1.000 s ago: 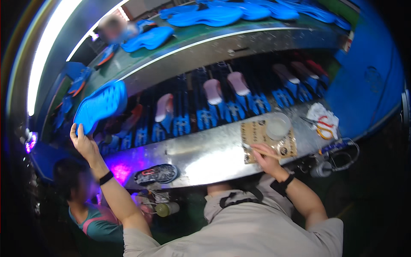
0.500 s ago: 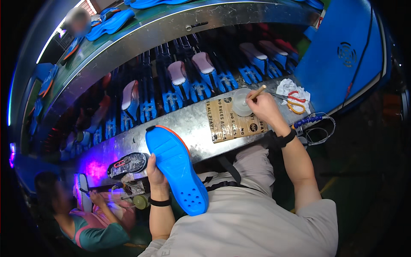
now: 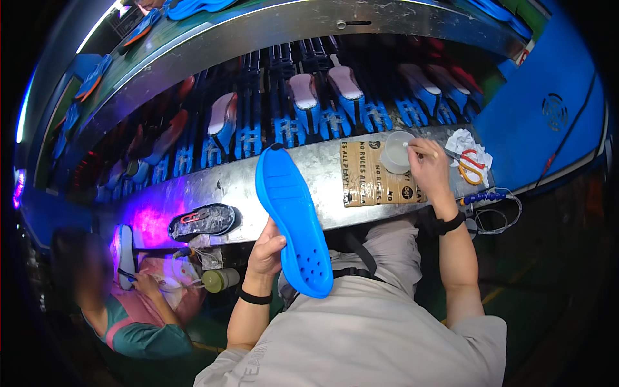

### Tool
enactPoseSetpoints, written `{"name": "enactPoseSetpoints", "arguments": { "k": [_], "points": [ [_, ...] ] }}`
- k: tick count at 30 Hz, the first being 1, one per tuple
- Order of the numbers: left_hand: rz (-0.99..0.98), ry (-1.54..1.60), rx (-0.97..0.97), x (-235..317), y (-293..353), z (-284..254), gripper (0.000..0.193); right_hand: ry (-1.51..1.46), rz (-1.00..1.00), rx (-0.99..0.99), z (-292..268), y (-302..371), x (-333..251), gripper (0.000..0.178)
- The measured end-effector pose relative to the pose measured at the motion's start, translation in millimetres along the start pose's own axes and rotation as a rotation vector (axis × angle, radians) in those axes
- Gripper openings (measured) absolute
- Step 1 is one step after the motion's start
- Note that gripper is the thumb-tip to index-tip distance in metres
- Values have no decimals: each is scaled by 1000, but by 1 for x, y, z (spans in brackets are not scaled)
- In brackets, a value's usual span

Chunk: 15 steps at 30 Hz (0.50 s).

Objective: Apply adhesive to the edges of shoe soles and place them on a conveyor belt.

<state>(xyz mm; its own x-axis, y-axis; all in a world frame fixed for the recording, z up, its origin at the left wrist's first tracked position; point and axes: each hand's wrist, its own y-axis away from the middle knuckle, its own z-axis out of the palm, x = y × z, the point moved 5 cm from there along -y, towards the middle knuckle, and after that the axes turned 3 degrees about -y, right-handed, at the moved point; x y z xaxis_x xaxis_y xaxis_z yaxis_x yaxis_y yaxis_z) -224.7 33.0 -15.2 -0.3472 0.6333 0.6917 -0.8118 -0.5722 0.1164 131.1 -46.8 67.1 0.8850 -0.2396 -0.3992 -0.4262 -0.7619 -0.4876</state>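
Note:
My left hand [image 3: 265, 251] grips a blue shoe sole [image 3: 290, 200] by its left edge, thumb on the edge and fingers mostly hidden behind. The sole stands tilted before my body, its hollow inner face toward me, with several small holes in the heel. Over the bench, my right hand [image 3: 429, 164] pinches a slim brush [image 3: 409, 145] at the translucent plastic cup [image 3: 392, 155]; its working end is hard to make out. Beneath the cup lies a taped brown cardboard piece [image 3: 364, 184]. Red-and-orange scissors [image 3: 474, 169] rest on crumpled white paper [image 3: 463, 140] beside my right hand.
On the metal bench [image 3: 309, 164] to the left lies a dark smeared shoe-shaped pad [image 3: 205, 221]. Shoes on blue holders [image 3: 304, 97] line the machine behind. A blue housing [image 3: 548, 122] bounds the right. A co-worker [image 3: 138, 322] sits at left, holding a shoe [image 3: 122, 255].
The view has shifted, so the bench things sit further right. The blue sole has turned, and its orange rim no longer shows. My right hand stays at the cup, the brush handle now less visible.

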Motion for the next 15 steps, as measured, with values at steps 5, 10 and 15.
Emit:
{"name": "enactPoseSetpoints", "arguments": {
  "k": [5, 10, 15],
  "points": [
    [-36, 8, 9, 0, 0, 1, 91, -515, -27, 13, 5, 9, -37, 13],
    [-80, 10, -13, -4, -1, 3, 92, -808, -173, -240, 21, 14, -95, 16],
    [-128, -31, -17, -6, 1, 9, 96, -822, -209, -287, 31, 7, -114, 15]
  ]
}}
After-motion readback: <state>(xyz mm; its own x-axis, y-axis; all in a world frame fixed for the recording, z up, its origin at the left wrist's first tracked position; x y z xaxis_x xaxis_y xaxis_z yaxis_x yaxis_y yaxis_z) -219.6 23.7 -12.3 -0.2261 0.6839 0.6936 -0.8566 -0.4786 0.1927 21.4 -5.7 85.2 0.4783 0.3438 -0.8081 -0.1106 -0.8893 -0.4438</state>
